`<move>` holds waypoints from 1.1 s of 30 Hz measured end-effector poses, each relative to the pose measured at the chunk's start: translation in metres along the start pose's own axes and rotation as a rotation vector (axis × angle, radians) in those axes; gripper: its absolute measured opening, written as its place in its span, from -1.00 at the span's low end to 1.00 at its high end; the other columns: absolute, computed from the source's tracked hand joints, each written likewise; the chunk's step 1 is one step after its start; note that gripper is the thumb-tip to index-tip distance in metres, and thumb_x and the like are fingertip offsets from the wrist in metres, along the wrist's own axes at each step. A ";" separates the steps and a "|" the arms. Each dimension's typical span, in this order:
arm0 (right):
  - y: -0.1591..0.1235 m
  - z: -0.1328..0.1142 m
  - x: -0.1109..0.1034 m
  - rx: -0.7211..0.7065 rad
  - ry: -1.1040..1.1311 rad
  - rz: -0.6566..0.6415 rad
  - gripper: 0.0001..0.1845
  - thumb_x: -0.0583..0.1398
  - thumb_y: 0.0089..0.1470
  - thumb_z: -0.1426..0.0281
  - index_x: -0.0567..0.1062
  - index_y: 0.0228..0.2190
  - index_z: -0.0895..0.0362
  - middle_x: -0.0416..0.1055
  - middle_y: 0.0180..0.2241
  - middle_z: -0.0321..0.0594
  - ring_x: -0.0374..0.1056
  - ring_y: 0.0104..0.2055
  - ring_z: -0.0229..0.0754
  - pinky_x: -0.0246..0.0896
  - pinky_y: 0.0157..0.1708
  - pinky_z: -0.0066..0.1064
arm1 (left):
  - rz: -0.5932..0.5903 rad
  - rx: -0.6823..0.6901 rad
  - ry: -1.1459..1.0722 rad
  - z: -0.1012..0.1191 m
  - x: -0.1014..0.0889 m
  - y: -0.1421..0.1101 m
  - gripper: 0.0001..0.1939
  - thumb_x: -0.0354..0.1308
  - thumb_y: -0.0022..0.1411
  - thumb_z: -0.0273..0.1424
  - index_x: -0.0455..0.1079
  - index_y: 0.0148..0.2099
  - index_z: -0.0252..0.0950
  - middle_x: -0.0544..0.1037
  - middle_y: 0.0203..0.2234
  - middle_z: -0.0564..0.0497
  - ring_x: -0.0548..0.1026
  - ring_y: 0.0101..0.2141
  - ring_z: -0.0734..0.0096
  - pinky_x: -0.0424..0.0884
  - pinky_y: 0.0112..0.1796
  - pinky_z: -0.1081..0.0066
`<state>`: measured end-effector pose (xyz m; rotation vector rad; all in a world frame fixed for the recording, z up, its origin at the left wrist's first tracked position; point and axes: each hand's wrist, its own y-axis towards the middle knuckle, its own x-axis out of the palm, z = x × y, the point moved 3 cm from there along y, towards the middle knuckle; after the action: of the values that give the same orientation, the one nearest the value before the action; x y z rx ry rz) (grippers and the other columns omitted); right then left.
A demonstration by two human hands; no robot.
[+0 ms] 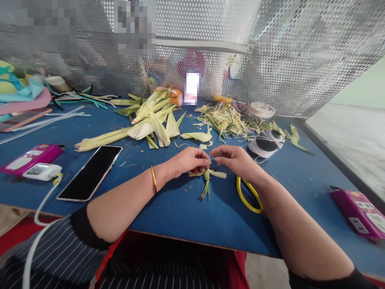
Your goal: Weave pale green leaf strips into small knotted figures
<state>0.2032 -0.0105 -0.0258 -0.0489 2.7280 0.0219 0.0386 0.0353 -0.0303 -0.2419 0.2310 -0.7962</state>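
A small figure of knotted corn husk (207,182) lies in front of me, with a braided green body, frayed ends toward me and pale strips sticking out sideways. My left hand (190,161) pinches its top end between thumb and fingertips. Beside it, my right hand (233,159) has thumb and forefinger pressed together just above the figure; whatever lies between them is too small to make out. Under the right wrist shows a yellow looped handle (240,192), perhaps of scissors, the rest hidden. A black spool wound with white thread (264,145) sits beyond the right hand.
Corn husks (153,116) are piled at the back, with shredded scraps (225,120) to their right. A black-screened phone (92,172), purple devices (361,212) at both sides and a white cable (45,200) lie around. A lit phone (192,86) stands against the perforated screen.
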 end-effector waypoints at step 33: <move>-0.006 -0.010 0.008 0.089 0.036 -0.279 -0.77 0.25 -0.11 0.23 0.46 -0.49 0.15 0.29 -0.56 -0.38 0.12 -0.49 -0.31 0.00 -0.46 -0.41 | 0.129 -0.042 -0.032 -0.005 -0.002 0.004 -0.95 0.24 0.13 -0.49 0.44 -0.38 -0.34 0.48 -0.63 0.09 0.40 -0.61 0.59 0.26 -0.60 0.57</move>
<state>0.1924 -0.0172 -0.0199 -0.4058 2.7289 -0.1817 0.0382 0.0392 -0.0356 -0.2762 0.2314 -0.6595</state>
